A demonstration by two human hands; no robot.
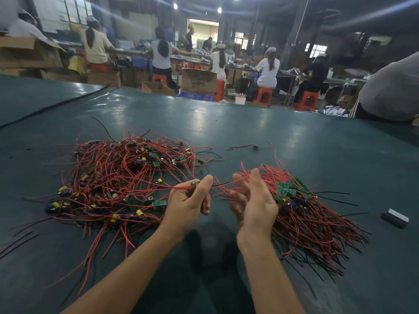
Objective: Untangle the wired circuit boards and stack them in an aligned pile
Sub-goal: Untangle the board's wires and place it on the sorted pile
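Observation:
A tangled heap of small green circuit boards with red and black wires and yellow capacitors lies on the left of the dark green table. To the right sits an aligned pile of boards, its wires fanning toward me. My left hand pinches one small board between thumb and fingertips, lifted above the table; its red and black wires run right. My right hand hovers beside the aligned pile with fingers loosely spread, the wires from the held board passing by its fingertips.
One loose wired board lies alone farther back on the right. A small grey metal block rests at the right. A person's grey-clad arm leans on the table's far right edge. Workers sit at benches beyond.

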